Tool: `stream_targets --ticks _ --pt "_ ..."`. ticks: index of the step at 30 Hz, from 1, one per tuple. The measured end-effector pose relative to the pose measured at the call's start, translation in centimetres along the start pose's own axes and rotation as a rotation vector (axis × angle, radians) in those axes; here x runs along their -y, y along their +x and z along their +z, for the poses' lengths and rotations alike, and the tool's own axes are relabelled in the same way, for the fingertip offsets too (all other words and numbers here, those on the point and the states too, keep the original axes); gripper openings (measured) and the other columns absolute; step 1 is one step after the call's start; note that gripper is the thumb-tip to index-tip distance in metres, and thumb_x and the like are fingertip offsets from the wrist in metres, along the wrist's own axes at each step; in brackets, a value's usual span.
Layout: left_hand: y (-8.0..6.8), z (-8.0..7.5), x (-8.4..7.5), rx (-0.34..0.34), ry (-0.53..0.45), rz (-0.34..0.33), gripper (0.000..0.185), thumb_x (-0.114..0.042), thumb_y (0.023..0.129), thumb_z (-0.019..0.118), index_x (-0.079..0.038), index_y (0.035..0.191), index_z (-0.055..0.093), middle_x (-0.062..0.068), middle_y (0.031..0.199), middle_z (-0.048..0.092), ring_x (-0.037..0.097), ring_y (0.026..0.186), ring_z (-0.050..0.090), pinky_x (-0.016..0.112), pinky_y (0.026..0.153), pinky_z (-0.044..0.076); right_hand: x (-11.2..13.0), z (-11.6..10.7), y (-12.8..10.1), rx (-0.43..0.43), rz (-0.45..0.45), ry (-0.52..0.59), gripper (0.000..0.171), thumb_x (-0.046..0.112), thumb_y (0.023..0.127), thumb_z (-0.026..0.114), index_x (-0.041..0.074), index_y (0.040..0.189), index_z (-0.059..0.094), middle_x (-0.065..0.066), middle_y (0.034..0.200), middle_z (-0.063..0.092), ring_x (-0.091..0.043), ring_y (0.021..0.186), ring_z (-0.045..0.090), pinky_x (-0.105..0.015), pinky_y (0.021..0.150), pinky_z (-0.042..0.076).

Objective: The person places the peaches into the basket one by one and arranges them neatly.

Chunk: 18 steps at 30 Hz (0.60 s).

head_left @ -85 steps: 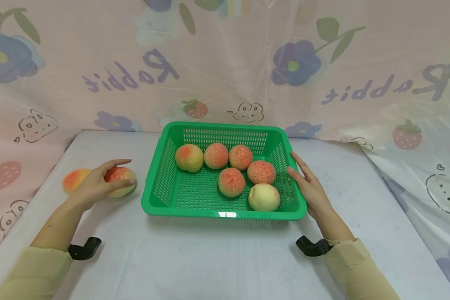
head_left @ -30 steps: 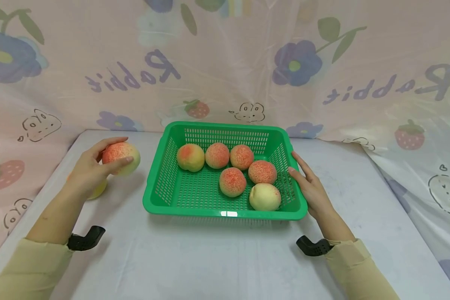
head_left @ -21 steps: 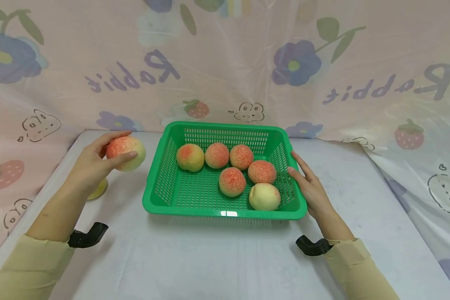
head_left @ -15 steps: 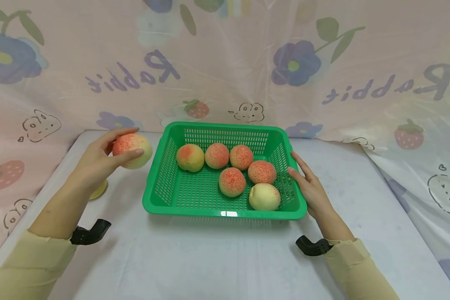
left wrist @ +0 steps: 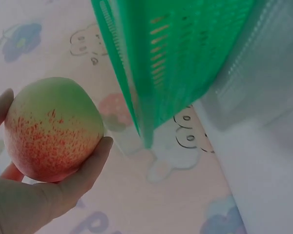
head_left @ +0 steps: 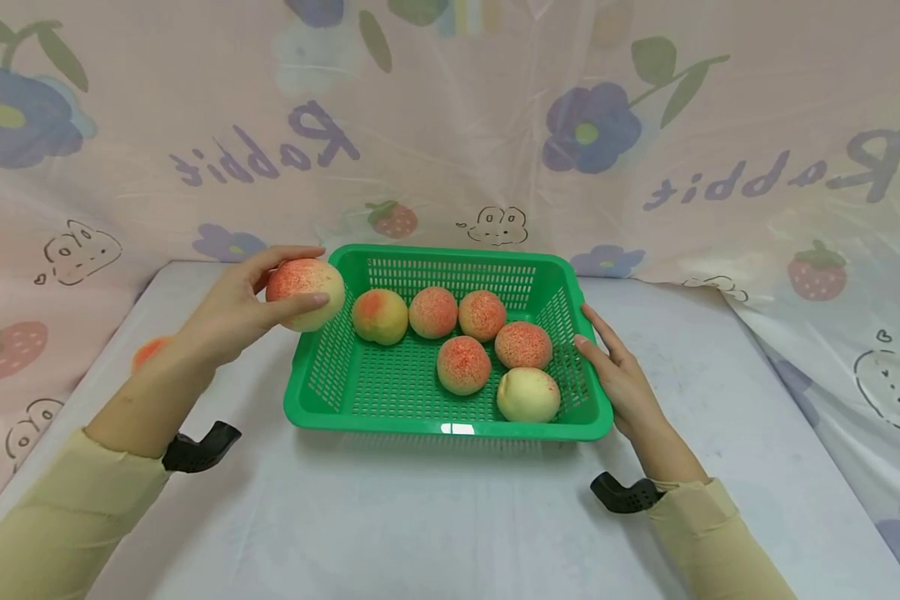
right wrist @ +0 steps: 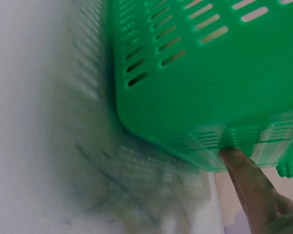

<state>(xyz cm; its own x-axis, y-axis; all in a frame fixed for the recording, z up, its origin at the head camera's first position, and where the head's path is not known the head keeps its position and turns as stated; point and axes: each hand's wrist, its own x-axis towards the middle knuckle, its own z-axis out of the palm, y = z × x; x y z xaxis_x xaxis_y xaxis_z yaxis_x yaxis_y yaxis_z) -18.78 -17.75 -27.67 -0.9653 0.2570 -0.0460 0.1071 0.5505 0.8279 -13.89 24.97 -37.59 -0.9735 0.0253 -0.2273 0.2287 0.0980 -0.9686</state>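
My left hand (head_left: 236, 312) grips a red-and-pale peach (head_left: 307, 293) between thumb and fingers, and it overlaps the basket's left rim in the head view. In the left wrist view this peach (left wrist: 53, 129) shows a speckled red side and a greenish one, with the basket's wall (left wrist: 185, 58) some way off. The green plastic basket (head_left: 390, 423) stands mid-table with several peaches inside, among them a yellow-orange one (head_left: 380, 317) and a pale one (head_left: 528, 395). My right hand (head_left: 622, 379) rests on the basket's right rim, a straight finger (right wrist: 251, 183) against the outer wall.
Another peach (head_left: 150, 352) lies at the table's left, mostly hidden behind my left forearm. A printed cloth (head_left: 450, 125) hangs behind and along both sides of the white table (head_left: 435, 517). Each wrist wears a black mount (head_left: 201, 447).
My left hand has lifted the peach off the table and carried it right and up to the basket's left rim. My right hand and the basket have stayed in place.
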Motion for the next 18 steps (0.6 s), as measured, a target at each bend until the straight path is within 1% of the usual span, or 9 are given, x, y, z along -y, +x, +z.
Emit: stream_targets --ticks 4,8,10,14,18 --pt "0.6 0.9 -1.1 0.032 -0.008 0.044 0.059 -0.036 0.088 0.069 -0.027 0.142 0.046 0.006 0.141 0.044 0.024 0.119 0.046 0.031 0.086 0.048 -0.1 -0.1 0.0 -0.011 0.001 -0.001 0.062 0.046 0.096 0.053 0.046 0.149 0.022 -0.01 0.134 0.046 -0.007 0.094 0.064 -0.027 0.075 0.056" --pt "1.2 1.9 -1.9 0.066 -0.035 0.064 0.054 -0.033 0.087 0.071 -0.027 0.137 0.051 0.003 0.14 0.044 0.025 0.119 0.048 0.042 0.092 0.046 -0.3 -0.1 0.1 -0.018 0.003 0.003 0.062 0.047 0.095 0.053 0.046 0.149 0.023 -0.005 0.128 0.049 -0.008 0.093 0.065 -0.028 0.075 0.057" --pt "1.5 2.3 -2.1 0.079 -0.045 0.078 0.053 -0.031 0.087 0.072 -0.026 0.136 0.052 0.003 0.139 0.045 0.024 0.118 0.048 0.041 0.092 0.047 -0.3 -0.1 0.2 -0.015 0.005 0.003 0.062 0.047 0.095 0.053 0.047 0.149 0.023 -0.007 0.131 0.047 -0.008 0.094 0.065 -0.028 0.075 0.057" --pt "2.1 3.0 -2.3 0.095 -0.043 0.102 0.053 -0.029 0.087 0.071 -0.024 0.136 0.052 0.006 0.135 0.048 0.025 0.114 0.05 0.037 0.087 0.049 -0.3 -0.1 0.3 -0.013 0.002 -0.007 0.061 0.047 0.096 0.053 0.046 0.149 0.022 -0.011 0.134 0.045 -0.008 0.094 0.065 -0.028 0.075 0.057" --pt "2.6 3.5 -2.7 0.101 -0.027 0.108 0.053 -0.031 0.086 0.072 -0.025 0.135 0.053 0.006 0.129 0.052 0.025 0.11 0.051 0.036 0.086 0.049 -0.2 0.0 0.2 -0.013 0.001 -0.007 0.061 0.046 0.096 0.052 0.046 0.149 0.023 -0.011 0.133 0.046 -0.007 0.094 0.064 -0.028 0.075 0.056"
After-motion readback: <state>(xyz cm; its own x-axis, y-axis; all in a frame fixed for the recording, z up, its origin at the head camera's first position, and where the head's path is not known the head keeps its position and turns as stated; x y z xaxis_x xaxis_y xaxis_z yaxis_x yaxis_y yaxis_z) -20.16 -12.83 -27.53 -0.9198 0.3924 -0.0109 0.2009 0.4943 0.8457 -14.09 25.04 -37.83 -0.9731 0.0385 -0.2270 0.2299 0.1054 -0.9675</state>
